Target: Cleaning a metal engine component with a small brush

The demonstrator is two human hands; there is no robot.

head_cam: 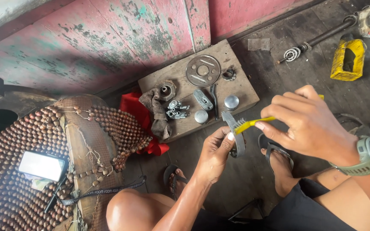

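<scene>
Centrally, the left hand (pixel 215 150) pinches a grey metal part (pixel 235 136) while the right hand (pixel 307 124) clamps a yellow brush (pixel 253 123) touching it.

1. Two hands at work: left hand (pixel 215 152), right hand (pixel 307 124).
2. One yellow brush (pixel 253 123).
3. One wooden board (pixel 240 92) carrying two round metal caps (pixel 231 102).
4. One perforated disc (pixel 203 71).
5. One phone (pixel 42 165).

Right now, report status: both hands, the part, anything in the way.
Left hand grips grey metal part upright. Right hand holds yellow brush, bristles on the part's upper end. Wooden board of loose parts beyond; nothing between hands.
</scene>
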